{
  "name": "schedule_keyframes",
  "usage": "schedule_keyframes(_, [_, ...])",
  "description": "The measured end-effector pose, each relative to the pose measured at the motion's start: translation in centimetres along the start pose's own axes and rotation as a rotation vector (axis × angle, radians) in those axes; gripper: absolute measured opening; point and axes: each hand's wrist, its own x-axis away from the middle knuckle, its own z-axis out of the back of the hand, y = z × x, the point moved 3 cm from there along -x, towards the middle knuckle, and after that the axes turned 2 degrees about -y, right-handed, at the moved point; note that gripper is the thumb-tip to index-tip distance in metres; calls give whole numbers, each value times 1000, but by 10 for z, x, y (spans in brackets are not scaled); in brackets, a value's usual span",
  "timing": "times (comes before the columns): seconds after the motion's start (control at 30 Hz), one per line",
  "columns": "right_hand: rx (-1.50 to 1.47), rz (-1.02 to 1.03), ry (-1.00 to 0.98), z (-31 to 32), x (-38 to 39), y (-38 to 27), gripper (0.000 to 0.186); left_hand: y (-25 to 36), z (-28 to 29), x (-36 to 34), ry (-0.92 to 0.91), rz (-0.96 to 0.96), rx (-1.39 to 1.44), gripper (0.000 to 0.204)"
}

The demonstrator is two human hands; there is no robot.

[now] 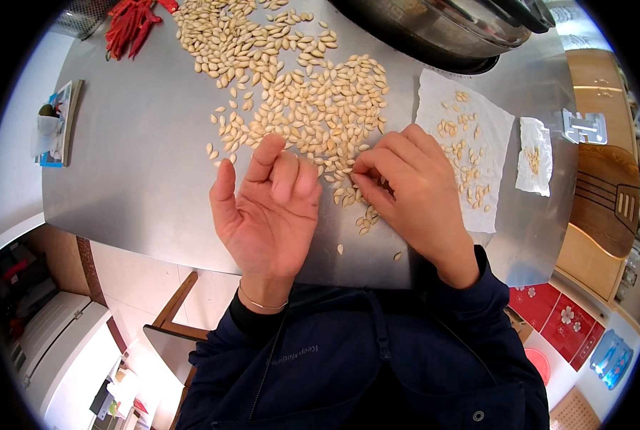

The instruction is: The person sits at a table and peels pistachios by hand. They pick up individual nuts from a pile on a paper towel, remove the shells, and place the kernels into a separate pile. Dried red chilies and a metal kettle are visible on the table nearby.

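Many cream-coloured pumpkin seeds (320, 100) lie spread over a round metal tabletop (133, 179). My left hand (266, 208) is turned palm up at the near edge of the seeds. Its fingers are curled but apart from the thumb, and the palm holds nothing. To its right, my right hand (416, 193) faces down, thumb and forefinger pinched together at the edge of the seeds. Whatever lies between those fingertips is too small to make out. Beside the right hand, a sheet of white paper (434, 97) carries scattered seeds, partly covered by that hand.
A small white paper (542, 179) with a few seeds lies farther right. Dried red chillies (130, 29) sit at the far left, and a large dark metal pan (434, 32) stands at the back. A wooden chair (173, 308) is at the lower left.
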Motion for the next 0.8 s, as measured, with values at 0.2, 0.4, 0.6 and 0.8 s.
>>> schedule_keyframes(0.2, [-251, -12, 116, 7, -3, -4, 18, -7, 6, -3, -43, 42, 38, 66])
schedule_keyframes(0.4, [-362, 18, 216, 7, -4, -7, 23, -12, 4, -4, 1, 90, 94, 64])
schedule_keyframes(0.6, [-145, -51, 117, 4, -7, -5, 29, 8, 6, 0, -72, -97, 7, 62])
schedule_keyframes(0.8, [-104, -138, 139, 2, 0, 7, 23, 6, 5, 0, -23, -76, 22, 63])
